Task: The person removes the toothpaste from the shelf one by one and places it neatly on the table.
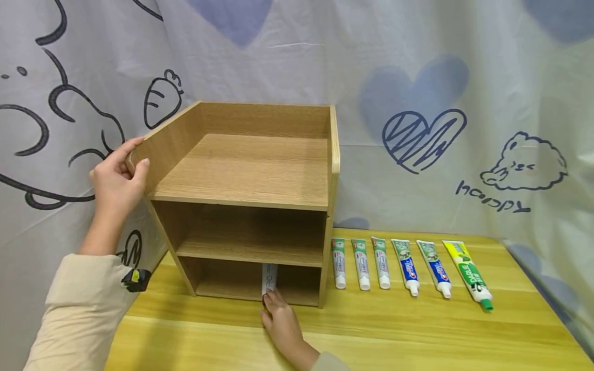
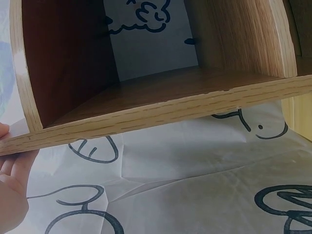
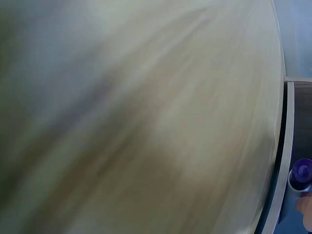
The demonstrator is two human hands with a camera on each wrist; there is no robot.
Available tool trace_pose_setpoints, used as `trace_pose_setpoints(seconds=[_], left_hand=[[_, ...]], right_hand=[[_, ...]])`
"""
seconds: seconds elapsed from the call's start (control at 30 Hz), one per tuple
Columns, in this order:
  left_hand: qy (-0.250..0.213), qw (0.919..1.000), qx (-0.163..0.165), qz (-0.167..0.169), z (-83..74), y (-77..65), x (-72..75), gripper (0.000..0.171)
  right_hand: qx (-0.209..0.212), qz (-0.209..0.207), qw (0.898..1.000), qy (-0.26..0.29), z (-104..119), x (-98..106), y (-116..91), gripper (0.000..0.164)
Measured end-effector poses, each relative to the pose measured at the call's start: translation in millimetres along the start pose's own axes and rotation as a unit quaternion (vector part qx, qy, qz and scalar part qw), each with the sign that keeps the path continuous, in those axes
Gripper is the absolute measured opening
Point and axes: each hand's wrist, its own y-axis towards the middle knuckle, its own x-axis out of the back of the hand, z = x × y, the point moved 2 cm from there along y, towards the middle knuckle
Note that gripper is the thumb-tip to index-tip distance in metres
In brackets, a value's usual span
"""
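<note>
My left hand (image 1: 118, 178) grips the front edge of the left side panel at the top of a wooden shelf unit (image 1: 264, 201). In the left wrist view, its fingers (image 2: 18, 168) lie against the panel's edge. My right hand (image 1: 283, 322) is at the front of the bottom compartment, its fingertips on the near end of a white toothpaste tube (image 1: 269, 278). That tube lies lengthwise into the compartment, its far end inside. The right wrist view shows its purple cap (image 3: 302, 169) at the front edge, beside a fingertip (image 3: 306, 209).
Right of the unit, several toothpaste tubes lie in a row on the yellow wooden table (image 1: 417, 335): green-and-white ones (image 1: 360, 264), blue-and-green ones (image 1: 406, 268) and a yellow-and-green one (image 1: 468, 273). A printed curtain (image 1: 417, 201) hangs behind and to the left.
</note>
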Motion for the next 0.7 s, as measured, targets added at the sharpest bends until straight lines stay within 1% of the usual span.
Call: trace_pose_setpoints(seconds=[0.13, 0.27, 0.33, 0.4, 0.5, 0.63, 0.7], left_hand=[[0.002, 1.0, -0.003, 0.001, -1.1, 0.7, 0.6, 0.036], [0.009, 1.0, -0.002, 0.004, -1.3, -0.2, 0.4, 0.036], [0.011, 0.9999, 0.001, 0.005, -1.1, -0.4, 0.2, 0.036], [0.013, 0.9999, 0.002, 0.005, -0.8, -0.5, 0.3, 0.036], [0.014, 0.9999, 0.003, 0.005, -0.6, -0.1, 0.5, 0.036], [0.013, 0.9999, 0.001, 0.005, -0.2, 0.5, 0.5, 0.036], [0.013, 0.9999, 0.0, 0.005, -0.1, 0.4, 0.7, 0.036]], right_hand=[[0.02, -0.014, 1.0, 0.001, 0, 6, -4, 0.027], [0.009, 0.008, 1.0, 0.016, 0, 12, -8, 0.027], [-0.001, 0.008, 0.999, 0.032, -1, 14, -9, 0.028], [-0.013, -0.01, 0.999, 0.049, -3, 13, -10, 0.028], [-0.032, -0.06, 0.995, 0.067, -6, 9, -9, 0.031], [-0.051, -0.115, 0.991, 0.055, -6, 2, -5, 0.034], [-0.066, -0.125, 0.989, 0.049, -4, -2, -3, 0.036]])
